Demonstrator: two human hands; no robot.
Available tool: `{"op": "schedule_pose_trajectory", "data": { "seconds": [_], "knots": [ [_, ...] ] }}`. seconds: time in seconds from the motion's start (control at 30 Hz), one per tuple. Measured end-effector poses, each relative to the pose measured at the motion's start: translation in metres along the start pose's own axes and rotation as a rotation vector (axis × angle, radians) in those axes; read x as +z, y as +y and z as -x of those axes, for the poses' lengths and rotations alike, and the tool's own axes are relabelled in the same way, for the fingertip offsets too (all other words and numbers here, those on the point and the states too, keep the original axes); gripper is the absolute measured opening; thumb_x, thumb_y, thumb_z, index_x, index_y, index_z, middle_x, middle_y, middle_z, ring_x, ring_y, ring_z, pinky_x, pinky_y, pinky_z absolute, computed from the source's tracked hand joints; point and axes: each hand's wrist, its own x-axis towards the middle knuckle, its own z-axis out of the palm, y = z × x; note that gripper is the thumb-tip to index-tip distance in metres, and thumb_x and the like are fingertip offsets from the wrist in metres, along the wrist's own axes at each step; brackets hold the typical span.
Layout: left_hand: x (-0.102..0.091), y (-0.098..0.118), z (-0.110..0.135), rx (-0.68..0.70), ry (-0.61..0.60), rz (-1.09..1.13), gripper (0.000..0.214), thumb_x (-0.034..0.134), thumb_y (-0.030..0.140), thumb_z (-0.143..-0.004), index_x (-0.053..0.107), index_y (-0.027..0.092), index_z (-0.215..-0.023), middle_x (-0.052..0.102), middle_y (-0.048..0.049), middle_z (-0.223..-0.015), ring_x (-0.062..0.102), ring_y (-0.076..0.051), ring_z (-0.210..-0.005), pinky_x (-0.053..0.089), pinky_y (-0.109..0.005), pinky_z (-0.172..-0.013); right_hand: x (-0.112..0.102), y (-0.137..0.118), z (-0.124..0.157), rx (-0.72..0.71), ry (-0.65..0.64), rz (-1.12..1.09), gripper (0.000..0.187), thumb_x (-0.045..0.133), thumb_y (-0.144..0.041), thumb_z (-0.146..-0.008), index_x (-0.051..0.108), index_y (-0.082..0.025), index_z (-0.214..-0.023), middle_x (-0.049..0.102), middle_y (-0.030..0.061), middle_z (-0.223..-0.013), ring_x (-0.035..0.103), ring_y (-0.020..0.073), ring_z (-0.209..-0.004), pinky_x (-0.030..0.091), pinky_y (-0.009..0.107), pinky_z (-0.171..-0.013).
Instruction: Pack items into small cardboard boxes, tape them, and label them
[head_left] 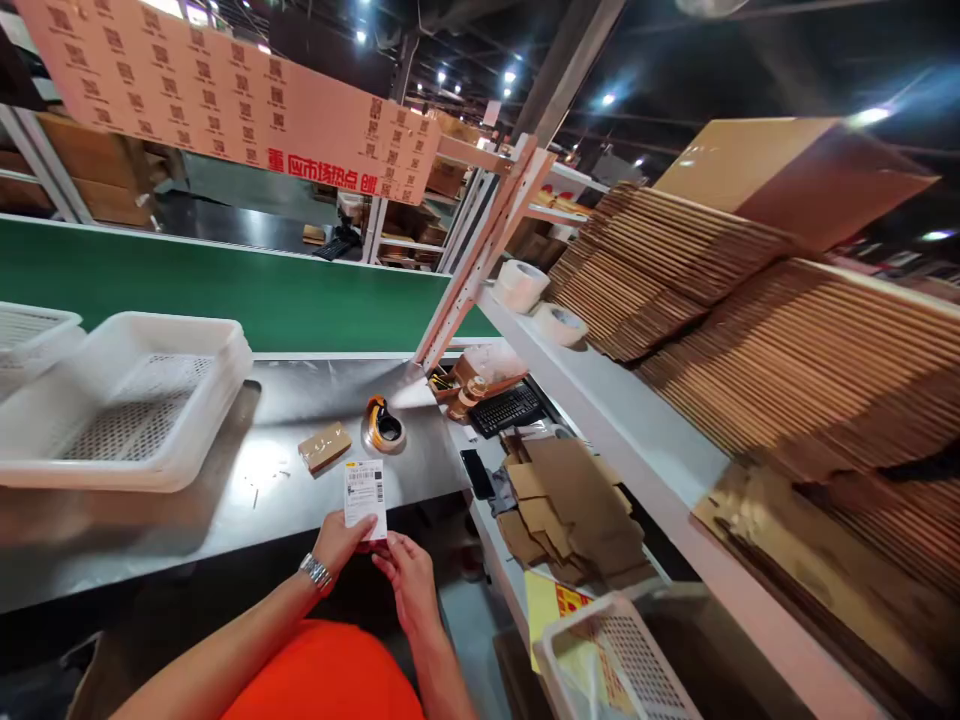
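Metal bench (315,385) runs ahead and left of the hands. Stacked flattened cartons (810,350) sit on a shelf, far right of the hands. White baskets (214,430) rest left of them on the bench. Hands are close together: left hand (346,540) pinches the lower part of a printed label (365,495); right hand (409,578) has its fingers at the bottom edge, grip unclear. Just beyond the label: tape dispenser (384,424), ahead-right, and small brown box (325,447), ahead-left.
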Motion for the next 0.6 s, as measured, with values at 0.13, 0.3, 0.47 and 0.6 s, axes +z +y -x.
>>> {"op": "schedule_pose_trajectory", "data": {
  "seconds": [0.13,0.3,0.47,0.6],
  "knots": [
    [0.03,-0.008,0.01,-0.013,-0.025,-0.008,0.027,0.103,0.032,-0.078,0.086,0.014,-0.088,0.089,-0.01,-0.085,0.083,-0.026,-0.073,0.067,-0.032,-0.067,-0.028,-0.008,0.007,-0.018,0.031,-0.004,0.065,0.112,-0.069,-0.058,0.093,-0.017,-0.093,0.092,0.0127,-0.096,0.086,0.0259,-0.093,0.07,0.033,-0.08],
    [0.066,-0.02,0.022,-0.003,-0.029,-0.004,0.024,0.102,0.03,-0.078,0.086,0.014,-0.086,0.088,-0.0102,-0.083,0.081,-0.025,-0.069,0.066,-0.032,-0.065,-0.066,-0.018,0.016,-0.023,0.044,0.005,0.069,0.112,-0.071,-0.057,0.093,-0.016,-0.095,0.092,0.0135,-0.098,0.086,0.0246,-0.092,0.07,0.032,-0.078],
    [0.096,-0.041,0.032,0.026,-0.05,-0.071,0.031,0.102,0.037,-0.078,0.083,0.014,-0.084,0.086,-0.0099,-0.079,0.077,-0.022,-0.063,0.063,-0.03,-0.058,-0.104,-0.026,0.024,-0.028,0.024,0.07,0.074,0.109,-0.078,-0.058,0.094,-0.016,-0.096,0.093,0.0145,-0.097,0.087,0.0269,-0.092,0.069,0.033,-0.074],
    [0.111,-0.064,0.037,0.033,-0.078,-0.142,0.043,0.103,0.043,-0.074,0.08,0.014,-0.097,0.085,-0.0109,-0.086,0.078,-0.026,-0.067,0.064,-0.034,-0.06,-0.129,-0.027,0.029,-0.029,0.019,0.083,0.073,0.107,-0.08,-0.059,0.094,-0.016,-0.093,0.092,0.0132,-0.091,0.084,0.0235,-0.085,0.065,0.028,-0.068]
  ]
}}
